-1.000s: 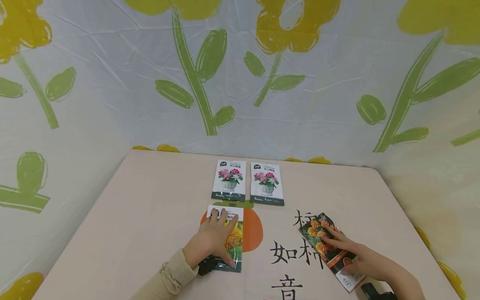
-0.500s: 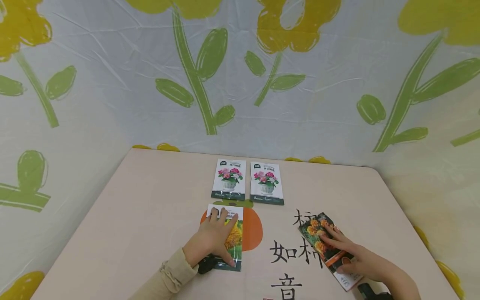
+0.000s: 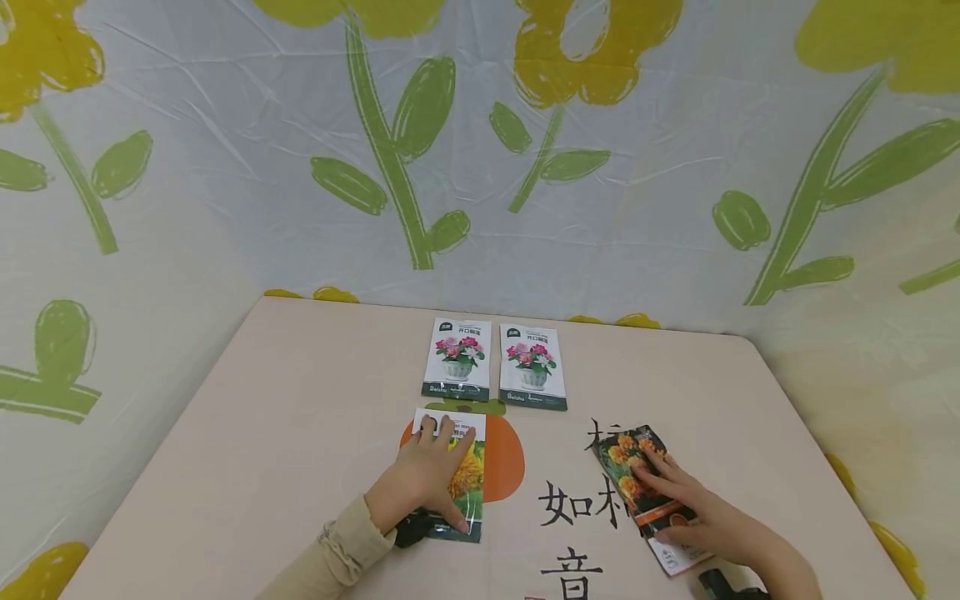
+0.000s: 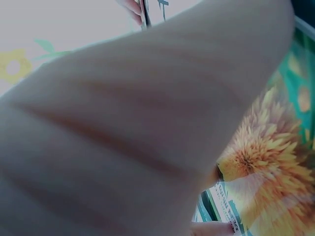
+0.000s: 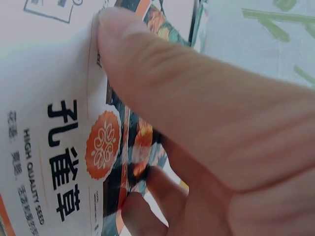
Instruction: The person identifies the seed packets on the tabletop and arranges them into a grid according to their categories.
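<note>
In the head view my left hand [image 3: 426, 473] rests on a seed packet with yellow double flowers [image 3: 470, 479], fingers spread over its upper part and the thumb near its lower right edge. The palm hides its left side. My right hand [image 3: 705, 518] holds a dark seed packet with orange flowers [image 3: 626, 468], which lies at a slant on the right. In the right wrist view the thumb [image 5: 162, 78] sits at the edge of that packet's white label [image 5: 64, 162], with curled fingers at the other side. Two white seed packets, left [image 3: 457, 360] and right [image 3: 533, 367], lie farther back.
The pale table mat [image 3: 300, 400] bears an orange persimmon print [image 3: 506, 467] and black Chinese characters [image 3: 570, 504]. A flower-printed cloth [image 3: 300, 108] hangs behind and at both sides of the table.
My right hand has shifted slightly left and toward the near characters, and the orange-flower packet has slid left with it. My left hand and its packet stay put.
</note>
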A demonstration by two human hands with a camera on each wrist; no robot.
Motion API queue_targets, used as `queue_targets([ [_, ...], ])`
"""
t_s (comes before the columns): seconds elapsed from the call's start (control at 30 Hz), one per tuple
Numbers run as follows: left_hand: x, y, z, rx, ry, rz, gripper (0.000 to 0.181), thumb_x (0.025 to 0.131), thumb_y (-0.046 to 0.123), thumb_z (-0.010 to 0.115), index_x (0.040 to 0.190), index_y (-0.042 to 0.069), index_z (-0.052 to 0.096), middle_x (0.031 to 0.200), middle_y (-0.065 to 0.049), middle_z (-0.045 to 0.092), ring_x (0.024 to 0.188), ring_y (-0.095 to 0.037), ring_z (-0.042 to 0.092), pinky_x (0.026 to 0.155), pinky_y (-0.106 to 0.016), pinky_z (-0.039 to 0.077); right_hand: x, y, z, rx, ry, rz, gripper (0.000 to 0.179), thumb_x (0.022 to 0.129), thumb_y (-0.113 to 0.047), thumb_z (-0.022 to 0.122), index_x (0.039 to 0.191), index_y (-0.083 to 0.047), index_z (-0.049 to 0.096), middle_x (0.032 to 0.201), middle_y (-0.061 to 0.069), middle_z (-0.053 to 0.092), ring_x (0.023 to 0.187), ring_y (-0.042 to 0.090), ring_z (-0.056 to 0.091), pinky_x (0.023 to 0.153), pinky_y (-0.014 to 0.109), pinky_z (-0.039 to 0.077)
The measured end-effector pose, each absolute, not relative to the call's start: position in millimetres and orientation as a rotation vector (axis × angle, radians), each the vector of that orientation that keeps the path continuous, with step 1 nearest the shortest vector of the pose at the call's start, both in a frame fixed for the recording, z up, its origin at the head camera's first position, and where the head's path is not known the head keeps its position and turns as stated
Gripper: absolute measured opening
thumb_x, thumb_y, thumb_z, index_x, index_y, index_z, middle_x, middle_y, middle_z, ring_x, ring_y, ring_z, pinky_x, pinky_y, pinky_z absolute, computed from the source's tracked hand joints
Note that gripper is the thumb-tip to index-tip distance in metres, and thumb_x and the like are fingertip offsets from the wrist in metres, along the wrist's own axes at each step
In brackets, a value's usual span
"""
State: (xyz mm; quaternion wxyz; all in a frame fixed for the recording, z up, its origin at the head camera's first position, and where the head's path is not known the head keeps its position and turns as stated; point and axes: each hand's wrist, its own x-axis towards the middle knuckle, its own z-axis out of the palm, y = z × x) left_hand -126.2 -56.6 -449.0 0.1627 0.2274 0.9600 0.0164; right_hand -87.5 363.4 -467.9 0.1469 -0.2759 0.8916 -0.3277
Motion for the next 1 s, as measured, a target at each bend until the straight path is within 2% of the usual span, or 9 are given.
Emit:
queue_targets([
  [0.03, -126.1, -56.6, -449.0, 0.649, 2.739, 0.047, 0.126, 0.052, 0.072, 0.084, 0.155, 0.019, 0.034, 0.153, -0.022, 0.031, 0.137, -0.046, 0.032, 0.106, -0.054, 0.042, -87.0, 361.9, -468.5, -0.789, 2.576, -0.952, 0.077, 0.088, -0.027, 0.072, 0.155, -0.016, 0.036, 0.154, -0.036, -0.004, 0.131, -0.025, -0.013, 0.107, 0.034, 0.037],
  [0.07, -126.1, -56.6, -449.0, 0.65, 2.739, 0.048, 0.126, 0.052, 0.072, 0.085, 0.155, 0.019, 0.034, 0.153, -0.022, 0.031, 0.137, -0.047, 0.031, 0.106, -0.054, 0.042, -86.2, 360.3, -468.8, -0.77, 2.598, -0.941, 0.078, 0.087, -0.028, 0.073, 0.154, -0.016, 0.037, 0.155, -0.035, -0.003, 0.13, -0.025, -0.013, 0.108, 0.036, 0.037],
  [0.13, -126.1, -56.5, -449.3, 0.651, 2.741, 0.043, 0.126, 0.052, 0.072, 0.084, 0.155, 0.019, 0.034, 0.153, -0.022, 0.032, 0.137, -0.046, 0.032, 0.106, -0.053, 0.042, -84.8, 355.8, -468.3, -0.703, 2.605, -0.963, 0.078, 0.086, -0.028, 0.074, 0.154, -0.015, 0.039, 0.155, -0.033, -0.002, 0.134, -0.02, -0.013, 0.108, 0.061, 0.032],
  [0.2, -126.3, -56.4, -449.7, 0.652, 2.742, 0.038, 0.127, 0.052, 0.073, 0.084, 0.155, 0.019, 0.034, 0.153, -0.022, 0.032, 0.137, -0.046, 0.032, 0.106, -0.053, 0.042, -84.2, 351.4, -467.9, -0.646, 2.597, -0.99, 0.078, 0.084, -0.026, 0.076, 0.152, -0.013, 0.041, 0.158, -0.026, -0.001, 0.147, 0.005, -0.011, 0.103, 0.075, 0.023],
  [0.23, -126.2, -56.3, -449.7, 0.652, 2.743, 0.037, 0.127, 0.052, 0.073, 0.084, 0.155, 0.019, 0.034, 0.153, -0.021, 0.032, 0.137, -0.046, 0.032, 0.106, -0.053, 0.042, -83.8, 349.5, -467.7, -0.616, 2.599, -0.982, 0.078, 0.084, -0.028, 0.076, 0.152, -0.014, 0.041, 0.16, -0.021, 0.0, 0.15, 0.02, -0.009, 0.104, 0.074, 0.022],
  [0.33, -126.1, -56.3, -449.5, 0.652, 2.744, 0.036, 0.126, 0.052, 0.073, 0.084, 0.155, 0.019, 0.034, 0.153, -0.021, 0.032, 0.137, -0.046, 0.032, 0.106, -0.053, 0.042, -83.3, 343.5, -467.0, -0.567, 2.59, -0.984, 0.079, 0.084, -0.028, 0.077, 0.152, -0.013, 0.041, 0.165, 0.001, 0.002, 0.141, 0.06, 0.001, 0.097, 0.082, 0.018],
  [0.37, -126.0, -56.4, -449.4, 0.652, 2.744, 0.038, 0.126, 0.052, 0.073, 0.084, 0.155, 0.019, 0.034, 0.153, -0.021, 0.032, 0.136, -0.046, 0.032, 0.106, -0.053, 0.042, -83.3, 341.7, -466.8, -0.567, 2.594, -0.973, 0.079, 0.084, -0.029, 0.077, 0.152, -0.013, 0.041, 0.165, 0.009, 0.003, 0.138, 0.065, 0.005, 0.097, 0.082, 0.019],
  [0.47, -125.8, -56.9, -448.1, 0.652, 2.741, 0.049, 0.126, 0.052, 0.072, 0.085, 0.155, 0.019, 0.034, 0.153, -0.022, 0.032, 0.137, -0.047, 0.032, 0.106, -0.054, 0.042, -82.2, 335.6, -466.3, -0.565, 2.63, -0.935, 0.079, 0.083, -0.032, 0.077, 0.152, -0.013, 0.042, 0.163, 0.023, 0.009, 0.138, 0.064, 0.007, 0.097, 0.082, 0.02],
  [1.0, -124.9, -57.1, -446.4, 0.647, 2.738, 0.088, 0.124, 0.053, 0.07, 0.085, 0.154, 0.018, 0.036, 0.152, -0.022, 0.033, 0.136, -0.047, 0.032, 0.105, -0.056, 0.042, -72.9, 302.5, -463.9, -0.412, 2.719, -0.748, 0.081, 0.084, -0.04, 0.076, 0.15, -0.008, 0.043, 0.16, 0.03, 0.01, 0.137, 0.065, 0.008, 0.094, 0.082, 0.025],
])
